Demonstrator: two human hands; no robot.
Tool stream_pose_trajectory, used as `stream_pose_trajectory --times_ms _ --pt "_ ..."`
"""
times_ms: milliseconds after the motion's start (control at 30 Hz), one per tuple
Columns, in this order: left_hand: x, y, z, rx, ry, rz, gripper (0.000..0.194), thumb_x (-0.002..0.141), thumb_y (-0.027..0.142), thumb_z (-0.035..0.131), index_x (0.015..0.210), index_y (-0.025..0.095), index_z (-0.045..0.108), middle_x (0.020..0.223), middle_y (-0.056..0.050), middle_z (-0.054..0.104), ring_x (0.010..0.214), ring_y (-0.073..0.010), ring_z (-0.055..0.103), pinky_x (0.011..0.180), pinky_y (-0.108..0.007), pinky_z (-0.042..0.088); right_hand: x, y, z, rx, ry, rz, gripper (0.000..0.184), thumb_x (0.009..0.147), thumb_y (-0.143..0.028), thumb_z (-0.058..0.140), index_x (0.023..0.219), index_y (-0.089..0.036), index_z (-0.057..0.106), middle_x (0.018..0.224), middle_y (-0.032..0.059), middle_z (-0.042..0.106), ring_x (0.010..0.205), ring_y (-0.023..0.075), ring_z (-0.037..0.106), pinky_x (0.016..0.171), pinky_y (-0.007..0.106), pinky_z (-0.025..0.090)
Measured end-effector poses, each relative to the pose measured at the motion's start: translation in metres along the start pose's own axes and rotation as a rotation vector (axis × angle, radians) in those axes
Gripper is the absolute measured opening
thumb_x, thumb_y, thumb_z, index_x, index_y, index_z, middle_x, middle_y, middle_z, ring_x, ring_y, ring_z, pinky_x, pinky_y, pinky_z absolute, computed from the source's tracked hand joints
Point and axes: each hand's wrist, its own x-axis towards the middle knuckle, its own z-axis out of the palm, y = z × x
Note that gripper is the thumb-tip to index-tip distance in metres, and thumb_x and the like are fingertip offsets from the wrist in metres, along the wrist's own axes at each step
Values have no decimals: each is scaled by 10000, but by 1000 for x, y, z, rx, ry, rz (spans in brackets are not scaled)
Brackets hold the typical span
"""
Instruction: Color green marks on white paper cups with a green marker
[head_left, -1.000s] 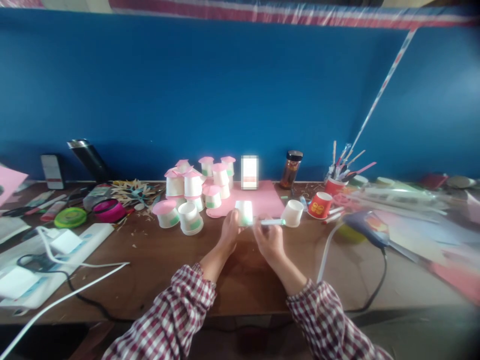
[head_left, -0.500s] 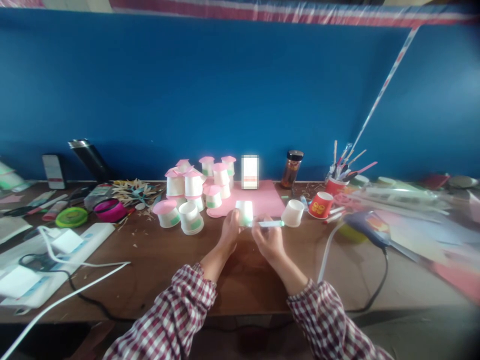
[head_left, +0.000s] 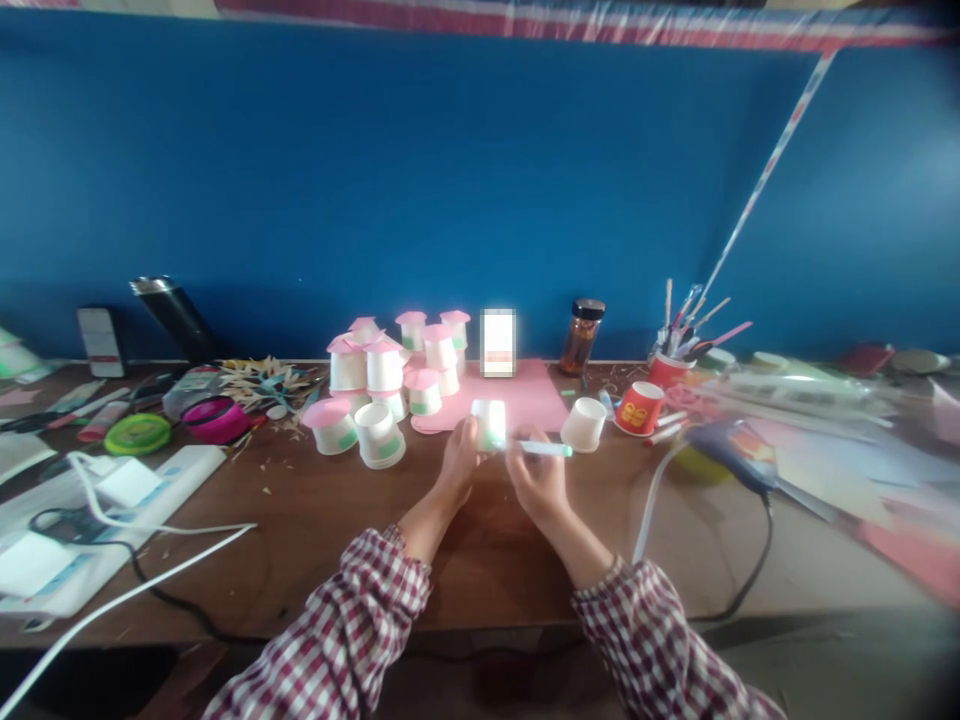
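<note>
In the middle of the table my left hand [head_left: 460, 456] grips a white paper cup [head_left: 489, 422] that has a green patch on its side. My right hand [head_left: 537, 474] is closed round a marker pen [head_left: 546, 449] with a pale green end; its tip side points at the cup's green patch. Whether the tip touches the cup is too blurred to tell. Another white paper cup [head_left: 584, 425] stands to the right of my right hand. Left of my left hand are a stack of white cups [head_left: 379, 436] and several cups with pink paper tops [head_left: 384, 366].
Pink paper [head_left: 525, 390] lies behind my hands. A glue gun [head_left: 733, 452] with its cord is on the right, near a red cup [head_left: 640, 409]. A lidded jar [head_left: 583, 338] stands at the back. A power strip [head_left: 180, 480] with cables lies on the left.
The marker pen and my right hand have shifted very slightly to the right beside the cup. The whole view has moved a little; my left hand still holds the cup.
</note>
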Motion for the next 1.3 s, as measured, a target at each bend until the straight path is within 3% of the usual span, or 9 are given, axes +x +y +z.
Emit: stream_pose_trajectory --times_ms 267,1300 --pt "-3 -2 -1 -33 -65 98 431 825 545 463 944 138 540 975 -136 612 897 -216 605 793 -389 504 0 -4 -1 -30 -11 -3 195 863 -321 482 842 -164 596 631 -3 580 492 101 487 467 205 393" --pt "-1 -2 0 30 68 -11 292 816 473 486 840 185 523 789 -19 550 687 -135 545 642 -279 462 0 1 0 -104 -49 -43 180 839 -305 482 775 -174 588 612 -12 574 496 102 482 489 205 388"
